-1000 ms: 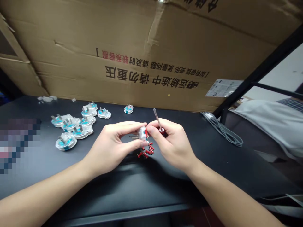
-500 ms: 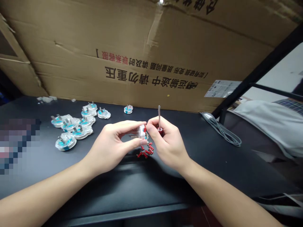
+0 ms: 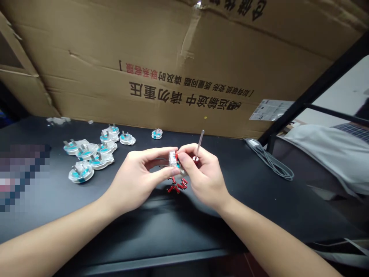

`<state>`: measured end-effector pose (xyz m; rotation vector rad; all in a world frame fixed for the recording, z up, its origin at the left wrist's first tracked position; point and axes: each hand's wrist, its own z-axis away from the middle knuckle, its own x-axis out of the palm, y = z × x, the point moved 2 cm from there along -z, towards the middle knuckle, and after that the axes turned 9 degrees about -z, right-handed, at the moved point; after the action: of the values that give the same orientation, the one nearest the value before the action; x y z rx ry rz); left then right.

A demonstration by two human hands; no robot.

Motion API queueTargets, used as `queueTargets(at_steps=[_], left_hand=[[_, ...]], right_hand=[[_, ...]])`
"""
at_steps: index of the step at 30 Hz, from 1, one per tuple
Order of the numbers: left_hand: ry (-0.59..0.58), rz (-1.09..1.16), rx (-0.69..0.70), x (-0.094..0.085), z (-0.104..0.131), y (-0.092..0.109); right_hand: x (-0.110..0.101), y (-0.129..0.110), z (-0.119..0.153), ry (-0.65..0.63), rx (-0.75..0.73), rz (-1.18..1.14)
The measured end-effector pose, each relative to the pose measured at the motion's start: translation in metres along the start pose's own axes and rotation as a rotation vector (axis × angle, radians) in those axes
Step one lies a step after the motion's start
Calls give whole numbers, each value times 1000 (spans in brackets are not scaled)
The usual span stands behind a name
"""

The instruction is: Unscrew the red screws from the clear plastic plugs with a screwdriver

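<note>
Between thumb and fingers, my left hand (image 3: 141, 177) grips a clear plug (image 3: 173, 158) whose metal pins point left. My right hand (image 3: 206, 179) is closed around a screwdriver (image 3: 199, 145), its metal shaft rising above the fist. The right thumb and forefinger pinch a small red part (image 3: 177, 155) against the plug's right side; the fingertips partly cover it. Several small red pieces with metal ends (image 3: 177, 186) lie on the black table (image 3: 150, 238) just below the hands.
Several clear plugs with blue inside (image 3: 98, 159) rest at the left, and a single plug (image 3: 157, 134) lies farther back. A coiled grey cable (image 3: 269, 159) is at the right. A cardboard sheet (image 3: 161, 46) stands along the back. Grey cloth (image 3: 325, 150) shows at far right.
The screwdriver's shaft has tilted from nearly upright to leaning right. The plug in my left hand has turned slightly. Both hands stay in nearly the same place.
</note>
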<state>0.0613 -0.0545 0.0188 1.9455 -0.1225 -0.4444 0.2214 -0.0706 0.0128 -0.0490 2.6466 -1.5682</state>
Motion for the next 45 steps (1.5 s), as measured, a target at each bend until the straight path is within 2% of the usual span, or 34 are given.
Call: queueTargets(at_steps=[10,16,23,30,35,45], left_hand=[[13,-61,42,-2,1,-1],[42,-152,62,-3,1,-1],[3,-130,56,-2,0,0],[31,-171,46,-3,0,-2],[5,-185,104,-3,0,-3],[-61,-282,164,-4,-2,-1]], right_hand=[[-3,-7,1,70,-68,152],[-3,-6,2,72,-54,152],[-4,-11,1,84,-55,137],[-6,-14,0,63,-22,177],[-7,-15,-1,42,24,174],[-11,-18,0,16,-122,332]])
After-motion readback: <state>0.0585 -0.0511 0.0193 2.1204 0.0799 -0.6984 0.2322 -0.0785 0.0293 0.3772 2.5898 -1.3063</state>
